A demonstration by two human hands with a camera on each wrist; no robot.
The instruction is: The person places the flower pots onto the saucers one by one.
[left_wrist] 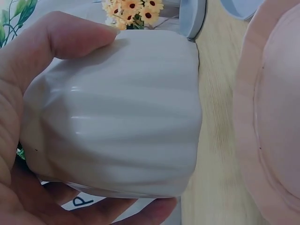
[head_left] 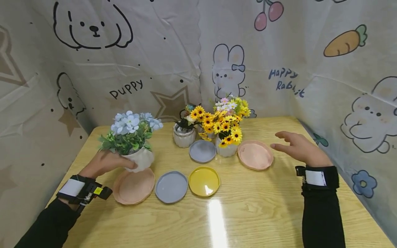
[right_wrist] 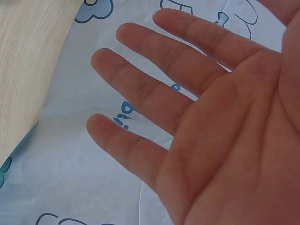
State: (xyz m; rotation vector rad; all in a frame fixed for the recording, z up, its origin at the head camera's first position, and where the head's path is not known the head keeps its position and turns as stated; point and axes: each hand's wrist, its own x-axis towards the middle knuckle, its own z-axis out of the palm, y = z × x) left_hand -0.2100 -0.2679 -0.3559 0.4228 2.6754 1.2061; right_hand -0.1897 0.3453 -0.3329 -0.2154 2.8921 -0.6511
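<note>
My left hand [head_left: 103,163] grips a white ribbed flower pot [head_left: 143,159] planted with pale blue artificial flowers [head_left: 130,123] and green leaves. In the left wrist view the thumb lies along one side of the pot [left_wrist: 126,112] and the fingers curl round the other. The pot is held over the back edge of a pink scalloped saucer [head_left: 133,191]. On the right, my right hand [head_left: 299,150] hovers above the table with nothing in it; its fingers [right_wrist: 140,91] are spread and nearly straight in the right wrist view. Closest to it is another pink saucer [head_left: 255,155].
A grey saucer [head_left: 171,187] and a yellow one [head_left: 204,182] lie mid-table. Behind them sit a second grey saucer [head_left: 202,151], a white pot [head_left: 184,136] and another pot [head_left: 226,150] with yellow flowers [head_left: 227,125]. Printed cloth [head_left: 173,65] encloses the wooden table [head_left: 257,206].
</note>
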